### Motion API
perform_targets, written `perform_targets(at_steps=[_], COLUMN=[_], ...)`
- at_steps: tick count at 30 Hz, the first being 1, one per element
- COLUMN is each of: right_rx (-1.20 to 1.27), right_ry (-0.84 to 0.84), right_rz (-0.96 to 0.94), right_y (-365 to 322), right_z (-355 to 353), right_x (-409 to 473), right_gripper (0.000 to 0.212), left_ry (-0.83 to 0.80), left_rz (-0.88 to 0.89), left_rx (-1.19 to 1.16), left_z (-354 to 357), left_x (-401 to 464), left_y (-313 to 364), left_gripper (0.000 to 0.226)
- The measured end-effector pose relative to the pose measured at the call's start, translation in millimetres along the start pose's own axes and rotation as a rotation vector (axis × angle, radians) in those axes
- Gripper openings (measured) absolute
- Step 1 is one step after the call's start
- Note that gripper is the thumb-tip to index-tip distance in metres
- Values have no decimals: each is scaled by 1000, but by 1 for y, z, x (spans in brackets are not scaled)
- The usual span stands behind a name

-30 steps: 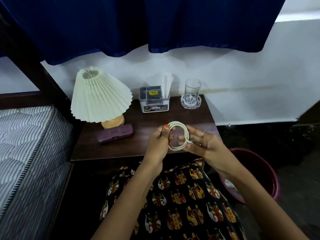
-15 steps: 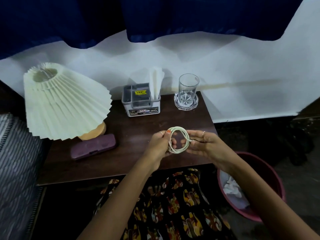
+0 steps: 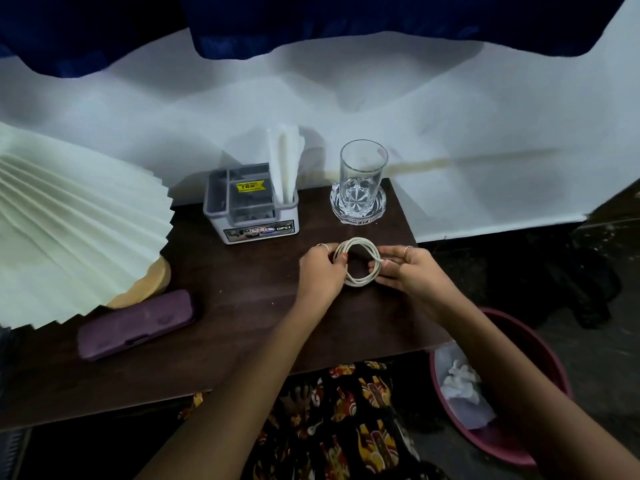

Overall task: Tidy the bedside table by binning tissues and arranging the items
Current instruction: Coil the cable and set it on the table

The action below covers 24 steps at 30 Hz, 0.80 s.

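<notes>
Head view, bedside table, dark wood, contents listed left to right. Pleated cream lamp shade at 9 o'clock, on a tan base. Purple case at 8 o'clock, lying flat just in front of the lamp base. Grey compartment organiser at 12 o'clock by the wall, white folded tissues standing upright in its right-hand slot. Clear drinking glass at 1 o'clock, upright on a cut-glass coaster. Coiled white cable at 3 o'clock over the table's right part, held between both hands. Left hand pinches the coil's left side; right hand pinches its right side with fingers curled. Maroon bin on the floor at 5 o'clock, off the table's right corner, with crumpled white tissues inside.
</notes>
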State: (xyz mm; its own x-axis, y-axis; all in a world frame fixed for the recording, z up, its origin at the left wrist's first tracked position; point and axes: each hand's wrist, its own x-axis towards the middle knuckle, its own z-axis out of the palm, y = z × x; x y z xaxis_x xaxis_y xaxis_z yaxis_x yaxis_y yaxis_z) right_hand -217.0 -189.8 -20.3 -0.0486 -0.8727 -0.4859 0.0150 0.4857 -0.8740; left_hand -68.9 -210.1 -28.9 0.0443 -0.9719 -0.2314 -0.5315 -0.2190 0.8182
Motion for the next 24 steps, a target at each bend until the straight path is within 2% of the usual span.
perform_targets(at_steps=[4,8,12,24], right_rx=[-128,-403,-694,-721], right_ry=[27,149,239,250], right_rz=[-70,-116,-258,-298], right_y=[-2,1,5,5], right_z=[-2,-5,-6,-2], right_x=[13,20,17,12], right_gripper=[30,30,29,33], left_ry=[10,30,53,80], left_rz=[23,29,52,55], left_rx=[108,121,92,29], left_z=[4,9,10,12], left_x=[12,15,13,9], left_y=[5,3,1,-6], left_gripper=[30,34,34,35])
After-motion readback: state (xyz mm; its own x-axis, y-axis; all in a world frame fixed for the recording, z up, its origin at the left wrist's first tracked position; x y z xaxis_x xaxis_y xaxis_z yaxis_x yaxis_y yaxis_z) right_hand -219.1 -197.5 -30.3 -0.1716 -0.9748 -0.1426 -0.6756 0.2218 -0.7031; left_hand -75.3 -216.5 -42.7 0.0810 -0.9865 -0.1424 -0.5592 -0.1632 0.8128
